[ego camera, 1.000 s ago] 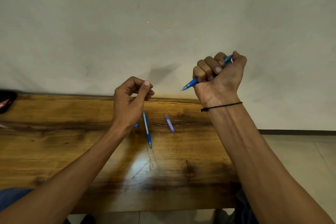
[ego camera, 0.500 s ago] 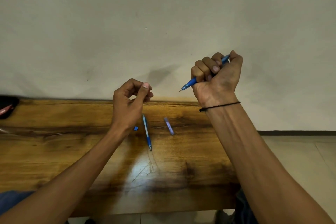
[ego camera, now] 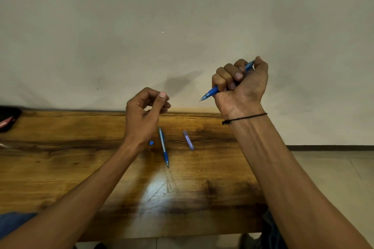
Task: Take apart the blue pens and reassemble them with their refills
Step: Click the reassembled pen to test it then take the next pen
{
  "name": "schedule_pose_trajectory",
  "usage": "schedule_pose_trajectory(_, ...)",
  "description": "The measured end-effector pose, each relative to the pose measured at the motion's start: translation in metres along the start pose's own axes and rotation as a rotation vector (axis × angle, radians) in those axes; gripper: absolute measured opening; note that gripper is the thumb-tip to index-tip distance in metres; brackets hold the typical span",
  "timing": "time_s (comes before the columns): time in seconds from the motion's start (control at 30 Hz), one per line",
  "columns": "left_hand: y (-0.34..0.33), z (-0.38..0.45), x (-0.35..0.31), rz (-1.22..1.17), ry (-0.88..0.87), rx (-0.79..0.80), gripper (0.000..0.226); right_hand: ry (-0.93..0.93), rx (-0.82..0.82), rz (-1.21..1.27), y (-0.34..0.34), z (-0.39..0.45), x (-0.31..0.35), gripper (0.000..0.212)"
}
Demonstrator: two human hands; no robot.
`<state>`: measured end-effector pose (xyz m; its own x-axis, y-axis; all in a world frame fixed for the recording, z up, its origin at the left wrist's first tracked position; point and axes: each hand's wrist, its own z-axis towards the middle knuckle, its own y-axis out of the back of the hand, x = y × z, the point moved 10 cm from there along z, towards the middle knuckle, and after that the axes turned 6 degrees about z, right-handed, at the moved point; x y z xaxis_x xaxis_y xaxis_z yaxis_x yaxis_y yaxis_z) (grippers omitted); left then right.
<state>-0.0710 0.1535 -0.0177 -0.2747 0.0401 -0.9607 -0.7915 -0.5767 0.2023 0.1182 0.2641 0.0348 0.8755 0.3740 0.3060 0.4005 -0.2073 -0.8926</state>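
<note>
Two raised hands mid-frame, right hand (ego camera: 240,87) fisted around slim blue plastic pen (ego camera: 210,93), left hand (ego camera: 144,115) curled with thumb meeting fingertips, contents unclear, second blue pen (ego camera: 164,147) on brown wooden table (ego camera: 60,168) below centre

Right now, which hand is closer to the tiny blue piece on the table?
Left. The left hand hovers just above the tiny blue piece; the right hand is raised far to its right.
</note>
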Motion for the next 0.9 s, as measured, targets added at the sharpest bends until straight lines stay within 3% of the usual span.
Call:
schedule_pose_trajectory(0.2, 0.001, 0.0, -0.001, 0.004, -0.008, 0.003, 0.016, 0.004, 0.021, -0.039, -0.001, 0.002, -0.006, 0.057)
schedule_pose_trajectory(0.37, 0.001, 0.001, 0.0, 0.016, -0.009, 0.007, 0.016, -0.004, 0.034, -0.088, 0.002, 0.006, -0.013, 0.042)
schedule_pose_trajectory(0.63, 0.002, 0.002, 0.003, 0.019, 0.004, 0.002, 0.016, -0.023, 0.025, -0.187, 0.009, 0.011, -0.02, 0.041)
schedule_pose_trajectory(0.73, 0.002, 0.002, 0.004, 0.025, 0.009, 0.004, 0.015, -0.014, 0.033, -0.366, 0.01, 0.014, -0.021, 0.031)
schedule_pose_trajectory(0.9, 0.002, 0.003, 0.01, 0.014, 0.055, 0.014, 0.014, 0.141, 0.078, -0.918, 0.013, 0.019, -0.013, 0.024)
